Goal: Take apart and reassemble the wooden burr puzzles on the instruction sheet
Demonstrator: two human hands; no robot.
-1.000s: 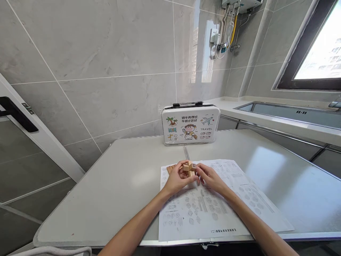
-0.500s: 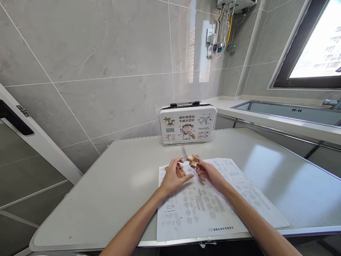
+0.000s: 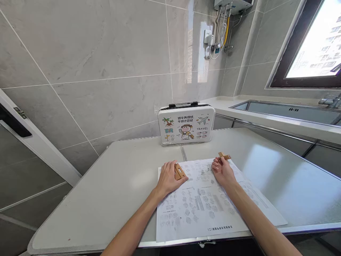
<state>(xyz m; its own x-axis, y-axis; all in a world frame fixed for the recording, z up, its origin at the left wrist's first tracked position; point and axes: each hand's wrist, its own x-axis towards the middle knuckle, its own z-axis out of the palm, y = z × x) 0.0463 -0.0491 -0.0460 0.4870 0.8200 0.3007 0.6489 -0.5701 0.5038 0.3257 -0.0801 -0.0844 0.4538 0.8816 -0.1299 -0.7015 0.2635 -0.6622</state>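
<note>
My left hand [image 3: 168,179] rests on the paper sheet's upper left part, closed around a flat wooden block [image 3: 179,171] with cut-outs, its thumb along the near edge. Fingers cover the block's left side. To the right, my right hand [image 3: 224,173] holds a small wooden interlocking puzzle [image 3: 224,156] at the sheet's top edge; its fingers curl round the lower part and hide some of it. Beneath both hands lies the white paper sheet [image 3: 191,227], printed with small diagrams.
A white carry case [image 3: 186,124] with cartoon prints stands upright at the table's back. The pale table [image 3: 112,199] has a seam running backward. On the right are a counter with a sink [image 3: 282,110] and a window. A door [image 3: 39,138] stands at the left.
My right hand has moved right with the puzzle, away from my left hand, and the puzzle has turned. My left hand's raised fingers have come down and closed on the wooden block.
</note>
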